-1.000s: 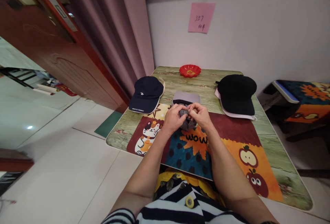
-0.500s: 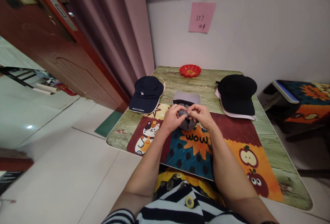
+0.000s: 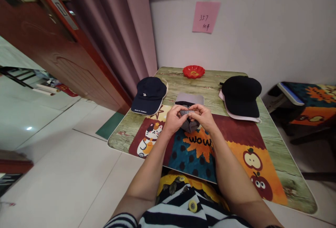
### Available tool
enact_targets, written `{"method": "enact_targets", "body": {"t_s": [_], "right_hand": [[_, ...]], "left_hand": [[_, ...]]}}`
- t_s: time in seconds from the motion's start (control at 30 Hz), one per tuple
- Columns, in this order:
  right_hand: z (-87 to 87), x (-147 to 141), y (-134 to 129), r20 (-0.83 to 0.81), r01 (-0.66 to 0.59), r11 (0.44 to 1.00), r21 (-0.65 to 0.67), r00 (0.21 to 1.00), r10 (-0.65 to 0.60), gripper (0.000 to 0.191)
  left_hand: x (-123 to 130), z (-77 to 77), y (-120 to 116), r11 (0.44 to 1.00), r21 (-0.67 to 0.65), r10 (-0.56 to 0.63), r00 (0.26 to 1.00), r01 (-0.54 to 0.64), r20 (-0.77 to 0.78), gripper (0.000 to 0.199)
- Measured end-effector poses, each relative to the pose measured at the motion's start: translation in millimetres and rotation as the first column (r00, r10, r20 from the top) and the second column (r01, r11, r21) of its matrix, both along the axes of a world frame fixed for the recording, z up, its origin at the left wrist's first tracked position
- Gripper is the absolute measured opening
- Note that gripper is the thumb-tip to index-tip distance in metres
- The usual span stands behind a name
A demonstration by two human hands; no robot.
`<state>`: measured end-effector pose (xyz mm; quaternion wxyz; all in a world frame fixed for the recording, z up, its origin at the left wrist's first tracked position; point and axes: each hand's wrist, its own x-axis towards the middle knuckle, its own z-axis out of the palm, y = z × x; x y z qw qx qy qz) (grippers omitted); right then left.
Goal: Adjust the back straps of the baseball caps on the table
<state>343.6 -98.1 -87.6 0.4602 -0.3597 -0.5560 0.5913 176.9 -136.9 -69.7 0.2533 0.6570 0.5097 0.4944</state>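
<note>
A grey cap (image 3: 189, 98) lies at the middle of the table, its brim pointing toward the wall and its back strap toward me. My left hand (image 3: 175, 118) pinches the left part of the strap between thumb and fingers. From the right, my right hand (image 3: 201, 116) pinches the same strap, and the two thumbs nearly meet. My fingers hide part of the cap's opening and the strap's fastening. A navy cap (image 3: 150, 95) with white lettering on its brim rests at the left. To the right sits a black cap (image 3: 240, 95) on top of a pale pink one.
A red scalloped dish (image 3: 193, 71) stands at the table's far edge. A colourful mat (image 3: 181, 159) with cat and apple pictures lies under my forearms. A pink note (image 3: 206, 17) is on the wall. The wooden door (image 3: 86, 63) and curtain are at the left.
My fingers have shifted along the cap's strap, and more of the grey band now shows between them. The other caps have stayed in place.
</note>
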Motion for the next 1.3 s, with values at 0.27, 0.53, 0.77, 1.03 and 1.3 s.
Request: {"method": "enact_targets", "body": {"t_s": [0.27, 0.53, 0.77, 1.03, 1.3], "right_hand": [[0.6, 1, -2, -0.013, -0.028, 0.999, 0.021, 1.0, 0.028, 0.045], [1.4, 0, -2, 0.026, 0.003, 0.998, 0.064, 1.0, -0.005, 0.04], [3.1, 0, -2, 0.002, 0.02, 0.998, 0.067, 1.0, -0.02, 0.04], [3.6, -1, -4, 0.057, 0.034, 0.989, 0.145, 0.998, -0.042, 0.039], [3.2, -1, -3, 0.156, 0.074, 0.949, 0.306, 0.98, -0.126, 0.035]], "left_hand": [[-1, 8.2, -4, 0.997, -0.071, -0.017, 0.997, 0.022, 0.076, 0.023], [-3, 9.5, -5, 0.984, -0.037, 0.18, 0.963, -0.176, 0.2, 0.014], [3, 6.3, -5, 0.97, -0.242, 0.072, 0.953, 0.001, 0.293, 0.022], [8, 8.0, -6, 0.911, -0.408, 0.15, 0.88, 0.053, 0.45, 0.033], [8, 4.2, -3, 0.915, -0.403, 0.175, 0.863, 0.036, 0.474, 0.025]]}}
